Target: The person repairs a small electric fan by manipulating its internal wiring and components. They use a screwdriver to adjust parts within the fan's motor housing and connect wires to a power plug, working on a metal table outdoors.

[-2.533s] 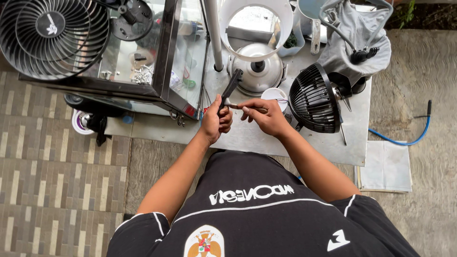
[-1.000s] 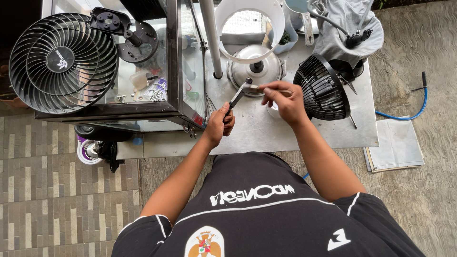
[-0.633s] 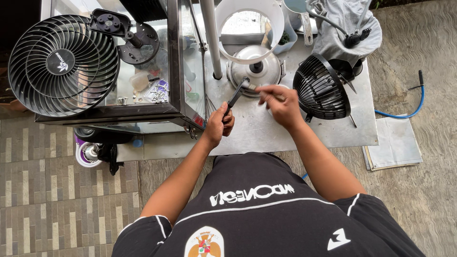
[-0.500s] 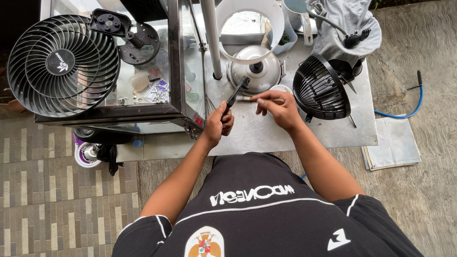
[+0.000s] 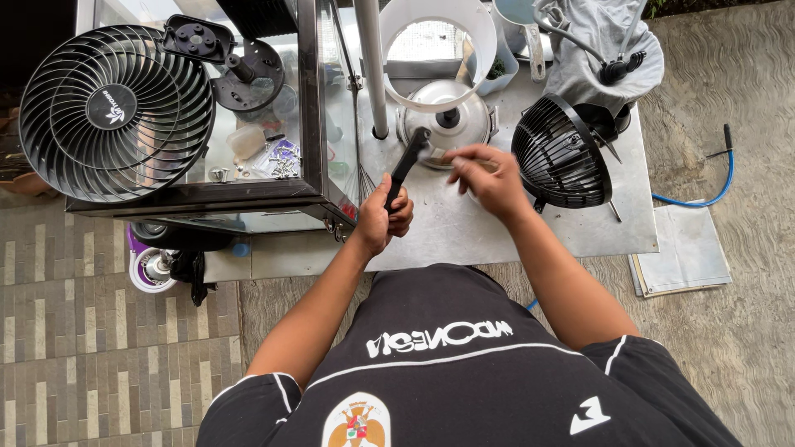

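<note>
Near the middle of the frame, the left hand (image 5: 383, 217) has its fingers wrapped tight around a long black plastic bar (image 5: 406, 165), which slants up toward the upper centre. The right hand (image 5: 490, 178), just right of centre, is blurred; its fingers are bunched narrowly, and I cannot tell whether they hold anything. Both hands hover over the grey metal bench (image 5: 464, 232). Just above them sits a shiny domed metal lid (image 5: 443, 112). A small black wire fan cage (image 5: 559, 149) stands at right, a large black round fan grille (image 5: 116, 112) at upper left.
</note>
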